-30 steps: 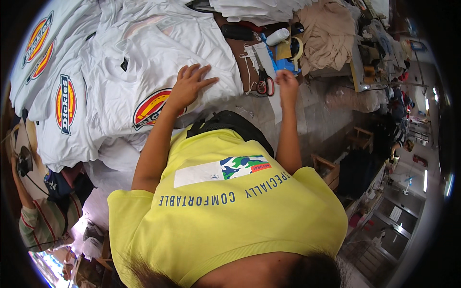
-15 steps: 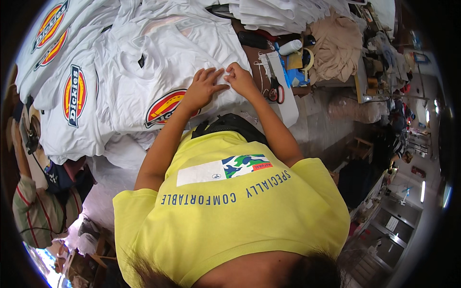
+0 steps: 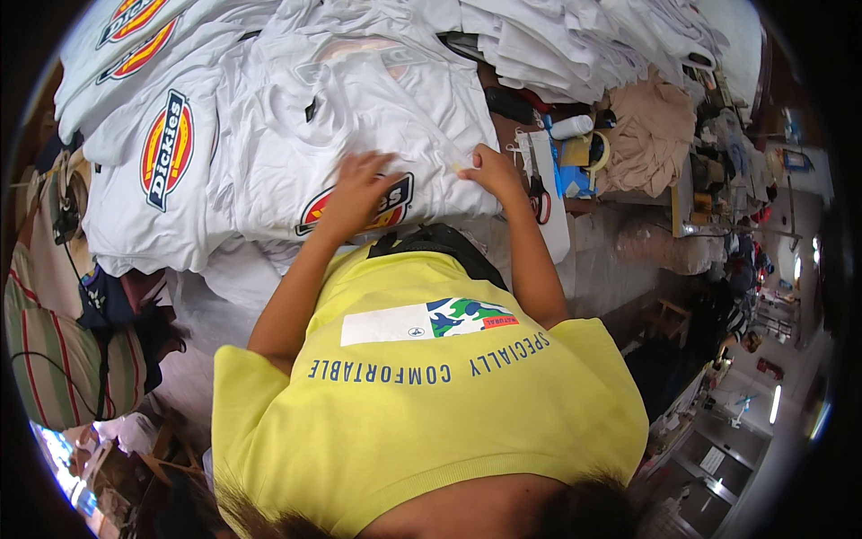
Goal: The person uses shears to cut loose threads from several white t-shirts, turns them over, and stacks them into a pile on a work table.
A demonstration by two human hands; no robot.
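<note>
The person's left hand [image 3: 364,189] lies flat, fingers spread, on the white printed T-shirt [image 3: 359,117] on top of the pile. The right hand [image 3: 488,169] pinches a small tag at the shirt's edge. Just beyond lie scissors [image 3: 539,196] and tape rolls [image 3: 594,148].

Counter, 1 o'clock: beige cloth heap [image 3: 648,135], tape roll [image 3: 596,151], scissors [image 3: 539,196], white tube [image 3: 572,127]. 12 o'clock: folded white stack [image 3: 575,40]. 9 o'clock: striped fabric [image 3: 49,350].
</note>
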